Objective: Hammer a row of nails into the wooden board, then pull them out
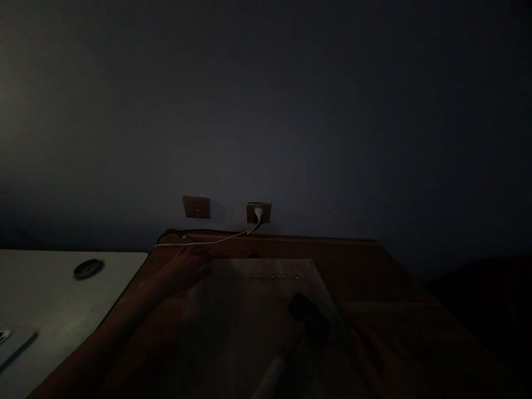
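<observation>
Lower left: white table (54,299), phone-like object (16,346) cut off by frame. Left forearm (124,324) slants up to left hand (193,263) at board's upper-left corner; fingers too dark to tell. Lower centre: board (245,305), pins (272,276) along far edge; hammer (310,315) over it, handle cropped. Lower right: right hand (376,349) dim, fingers indistinct; wooden table (357,260) reaches slanting edge.

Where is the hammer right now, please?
In the head view, the hammer is low, right of centre, over the board, below the row of nails.
</observation>
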The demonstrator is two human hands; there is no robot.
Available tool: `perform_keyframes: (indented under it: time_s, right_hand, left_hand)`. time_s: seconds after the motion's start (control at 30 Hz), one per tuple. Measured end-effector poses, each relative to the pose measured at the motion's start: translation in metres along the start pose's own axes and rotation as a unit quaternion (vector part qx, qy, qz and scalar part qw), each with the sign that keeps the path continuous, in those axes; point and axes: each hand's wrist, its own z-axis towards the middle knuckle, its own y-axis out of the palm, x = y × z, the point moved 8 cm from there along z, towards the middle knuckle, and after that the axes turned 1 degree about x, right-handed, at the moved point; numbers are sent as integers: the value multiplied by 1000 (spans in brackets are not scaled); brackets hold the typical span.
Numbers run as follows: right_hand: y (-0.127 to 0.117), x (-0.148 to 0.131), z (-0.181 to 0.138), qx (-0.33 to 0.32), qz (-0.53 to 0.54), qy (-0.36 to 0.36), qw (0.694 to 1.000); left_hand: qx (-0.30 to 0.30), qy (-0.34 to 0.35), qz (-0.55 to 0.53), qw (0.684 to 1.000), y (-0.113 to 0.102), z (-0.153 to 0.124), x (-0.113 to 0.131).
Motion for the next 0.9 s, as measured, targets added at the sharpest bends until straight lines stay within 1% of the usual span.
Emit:
perform_keyframes:
  time_s: [0.03,0.07,0.13,0.17,0.27,0.3,0.37,0.47,0.57,0.67,0.73,0.8,0.9]
  right_hand:
    - [-1,-5,18,7,12,13,1000]
    - [-1,-10,35,5,51,36,998]
    - [2,-32,69,-27,121,21,992]
    - [3,-43,85,-42,133,9,990]
    - [10,-71,123,-91,128,-31,987]
    - [16,-78,132,-118,118,-44,985]
    - [27,-86,146,-147,107,-56,982]
    - [42,-91,157,-166,104,-62,979]
    - [55,-91,156,-174,108,-67,977]
    - [58,-87,151,-165,108,-67,978]
    - [58,-82,148,-156,105,-63,980]
    - [58,-75,144,-143,91,-56,984]
    - [61,-67,142,-128,67,-57,988]
  left_hand:
    - [-5,6,-6,1000,-5,3,6]
    - [-11,14,-19,1000,-10,6,13]
    - [-30,31,-54,998,-17,11,27]
    - [-44,39,-72,996,-19,12,34]
    - [-86,64,-106,989,-19,12,54]
    - [-96,74,-110,987,-17,11,60]
    - [-107,86,-113,984,-13,9,67]
    - [-105,89,-104,985,-4,7,68]
    - [-97,73,-60,991,8,7,63]
    - [-122,56,-13,991,24,4,58]
    - [-138,61,1,989,34,2,58]
    - [-132,65,7,989,40,0,58]
    - [-116,52,-4,992,42,-2,57]
